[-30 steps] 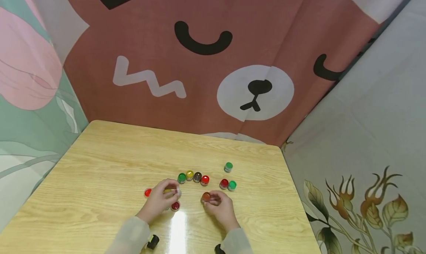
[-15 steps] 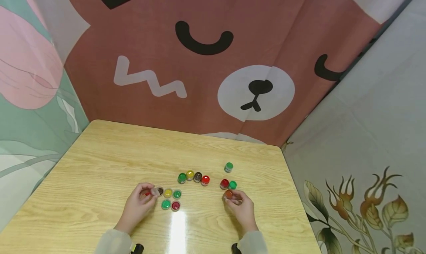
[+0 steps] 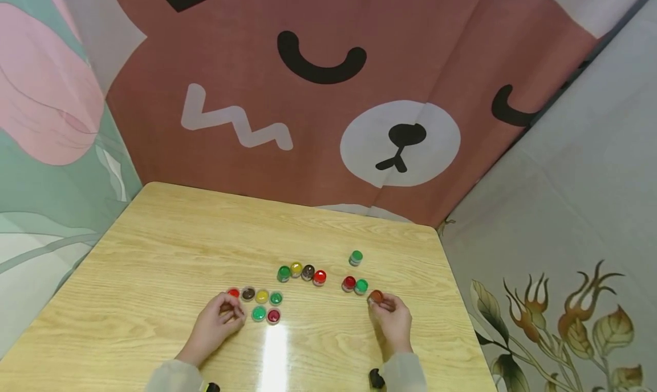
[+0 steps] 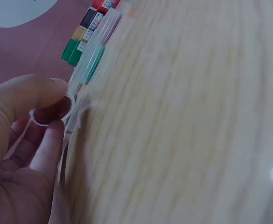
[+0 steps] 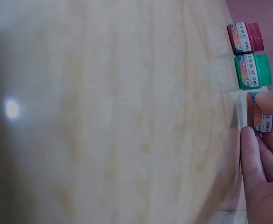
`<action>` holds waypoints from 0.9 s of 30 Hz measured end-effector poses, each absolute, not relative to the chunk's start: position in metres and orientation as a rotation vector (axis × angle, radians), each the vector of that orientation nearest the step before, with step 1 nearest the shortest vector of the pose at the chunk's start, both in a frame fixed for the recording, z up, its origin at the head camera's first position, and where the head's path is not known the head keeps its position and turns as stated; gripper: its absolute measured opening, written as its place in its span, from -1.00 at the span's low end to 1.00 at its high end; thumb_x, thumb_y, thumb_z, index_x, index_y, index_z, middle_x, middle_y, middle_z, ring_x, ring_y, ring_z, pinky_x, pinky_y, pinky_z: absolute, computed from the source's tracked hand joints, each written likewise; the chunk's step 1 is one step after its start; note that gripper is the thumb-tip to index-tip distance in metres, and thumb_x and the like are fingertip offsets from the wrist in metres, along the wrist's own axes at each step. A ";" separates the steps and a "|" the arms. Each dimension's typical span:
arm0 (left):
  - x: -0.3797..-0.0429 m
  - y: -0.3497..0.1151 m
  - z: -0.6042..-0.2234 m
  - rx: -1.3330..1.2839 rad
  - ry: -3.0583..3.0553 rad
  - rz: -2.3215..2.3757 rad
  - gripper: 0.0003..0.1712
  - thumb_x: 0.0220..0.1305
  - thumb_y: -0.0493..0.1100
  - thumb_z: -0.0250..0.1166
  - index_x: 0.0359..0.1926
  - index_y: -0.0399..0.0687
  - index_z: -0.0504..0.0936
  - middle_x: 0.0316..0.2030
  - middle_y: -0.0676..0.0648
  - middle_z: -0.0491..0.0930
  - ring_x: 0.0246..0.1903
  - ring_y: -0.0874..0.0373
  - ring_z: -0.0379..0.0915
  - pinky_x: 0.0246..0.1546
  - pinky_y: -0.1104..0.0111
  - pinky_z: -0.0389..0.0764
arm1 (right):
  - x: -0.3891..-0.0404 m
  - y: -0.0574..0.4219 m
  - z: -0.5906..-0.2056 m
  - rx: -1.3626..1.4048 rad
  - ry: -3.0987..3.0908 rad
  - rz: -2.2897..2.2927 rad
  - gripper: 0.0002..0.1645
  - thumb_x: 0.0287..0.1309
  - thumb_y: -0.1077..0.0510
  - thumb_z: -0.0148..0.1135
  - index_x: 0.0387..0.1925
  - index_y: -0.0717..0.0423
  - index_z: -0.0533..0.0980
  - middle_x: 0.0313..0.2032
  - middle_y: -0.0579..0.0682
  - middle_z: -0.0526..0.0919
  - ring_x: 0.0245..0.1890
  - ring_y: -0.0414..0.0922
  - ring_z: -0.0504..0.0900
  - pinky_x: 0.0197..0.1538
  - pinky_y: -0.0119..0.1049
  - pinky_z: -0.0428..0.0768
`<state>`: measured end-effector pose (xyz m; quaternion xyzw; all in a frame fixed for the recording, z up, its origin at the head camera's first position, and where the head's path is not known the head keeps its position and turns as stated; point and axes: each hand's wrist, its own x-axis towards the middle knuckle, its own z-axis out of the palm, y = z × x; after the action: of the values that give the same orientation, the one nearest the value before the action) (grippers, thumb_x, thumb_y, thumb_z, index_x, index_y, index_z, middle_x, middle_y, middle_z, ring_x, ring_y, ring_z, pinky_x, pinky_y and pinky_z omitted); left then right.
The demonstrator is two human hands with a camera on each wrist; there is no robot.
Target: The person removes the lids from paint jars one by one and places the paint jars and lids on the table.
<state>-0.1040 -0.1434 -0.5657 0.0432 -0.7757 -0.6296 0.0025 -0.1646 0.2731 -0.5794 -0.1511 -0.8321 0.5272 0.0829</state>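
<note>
My left hand is low over the table beside several round lids. In the left wrist view its thumb and fingers pinch a clear-rimmed lid with reddish-brown colour inside. That lid is mostly hidden by the fingers in the head view. My right hand grips a small orange-brown paint jar just right of a green paint jar and a dark red one. Nearest my left fingers lie a red lid, a dark brown lid and a green lid.
A yellow lid, another green lid and a dark red lid complete the lid group. Behind stand green, yellow, dark brown and red jars. A separate green jar is farther back.
My right hand has carried the orange-brown jar rightward, to beside the green jar. My left hand has moved left with the lid, then slightly down, uncovering the other lids.
</note>
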 end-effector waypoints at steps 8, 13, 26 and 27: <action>-0.101 -0.135 -0.566 0.075 -2.453 -1.958 -0.61 0.00 -0.57 0.48 -0.23 -0.30 0.48 -0.18 -0.19 0.55 -0.19 0.12 0.60 -0.05 0.39 0.71 | -0.175 0.272 -0.582 -0.473 -2.505 1.539 -0.62 0.07 0.30 0.50 -0.06 0.35 0.61 -0.21 0.16 0.68 -0.24 -0.10 0.64 -0.29 -0.53 0.63; -0.101 -0.131 -0.567 0.076 -2.505 -1.847 -0.61 0.01 -0.60 0.46 -0.22 -0.28 0.50 -0.19 -0.17 0.54 -0.19 0.10 0.62 -0.08 0.40 0.72 | -0.182 0.269 -0.582 -0.492 -2.532 1.475 -0.64 0.09 0.28 0.48 -0.07 0.31 0.61 -0.25 0.13 0.68 -0.25 -0.09 0.62 -0.31 -0.52 0.59; -0.102 -0.132 -0.564 0.010 -2.788 -1.391 -0.63 0.10 -0.44 0.48 -0.08 -0.20 0.59 -0.14 -0.09 0.56 -0.10 0.02 0.59 -0.07 0.27 0.72 | -0.187 0.264 -0.583 -0.486 -2.526 1.490 -0.64 0.12 0.29 0.46 -0.05 0.33 0.60 -0.22 0.16 0.68 -0.22 -0.05 0.63 -0.34 -0.50 0.60; -0.102 -0.132 -0.564 0.000 -2.801 -1.357 -0.62 0.10 -0.43 0.48 -0.06 -0.20 0.59 -0.13 -0.09 0.57 -0.10 0.01 0.59 -0.07 0.25 0.72 | -0.187 0.264 -0.583 -0.495 -2.528 1.490 -0.64 0.12 0.29 0.46 -0.05 0.32 0.60 -0.23 0.15 0.68 -0.22 -0.05 0.63 -0.34 -0.50 0.59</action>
<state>-0.1016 -0.1321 -0.5642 0.0000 -0.8998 -0.4361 0.0146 -0.1868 0.2639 -0.5828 -0.1657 -0.8466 0.4990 0.0830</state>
